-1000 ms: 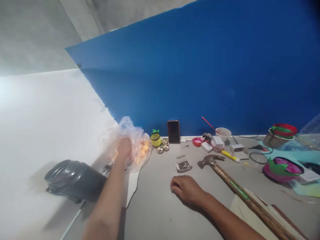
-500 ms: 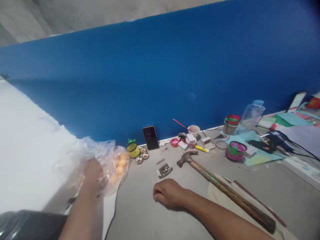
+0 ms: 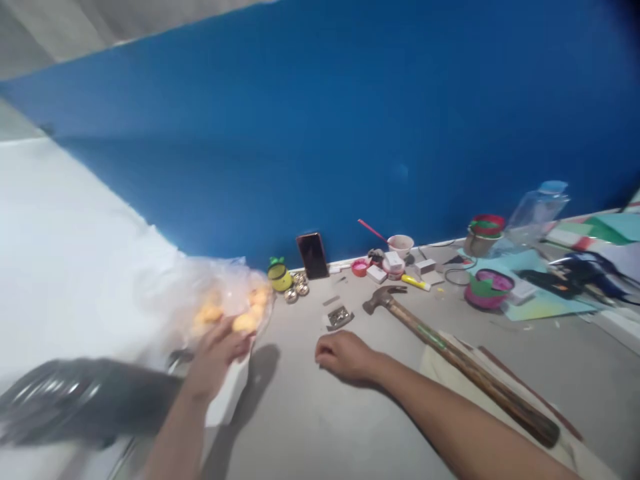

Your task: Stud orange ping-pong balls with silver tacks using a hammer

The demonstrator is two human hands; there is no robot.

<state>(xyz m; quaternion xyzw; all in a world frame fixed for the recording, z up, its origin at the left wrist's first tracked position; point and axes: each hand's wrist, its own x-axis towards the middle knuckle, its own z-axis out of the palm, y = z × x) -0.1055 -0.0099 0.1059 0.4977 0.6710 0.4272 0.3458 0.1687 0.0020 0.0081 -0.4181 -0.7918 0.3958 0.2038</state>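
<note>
At the left, my left hand (image 3: 220, 353) is at the front of a clear plastic bag (image 3: 185, 287) with several round orange balls in it. An orange ball (image 3: 245, 323) shows between its curled thumb and fingers; motion blurs the grip somewhat. My right hand (image 3: 345, 357) rests on the table in a loose fist, and nothing shows in it. Just beyond it lies a small open box (image 3: 339, 317) of shiny metal pieces. To the right is a claw hammer (image 3: 430, 333) with a wooden handle, partly over a pale cloth.
A dark phone (image 3: 313, 256) leans against the blue wall, beside a yellow pot (image 3: 279, 277) and several metallic balls (image 3: 301, 288). A paper cup (image 3: 401, 245), a yellow tube (image 3: 415, 283) and a pink-green container (image 3: 489, 289) stand right. A dark shiny object (image 3: 95, 397) is lower left.
My left hand has come out of the plastic bag toward me and to the right, with an orange ball now at its fingers. My right hand stays put while the view shifts.
</note>
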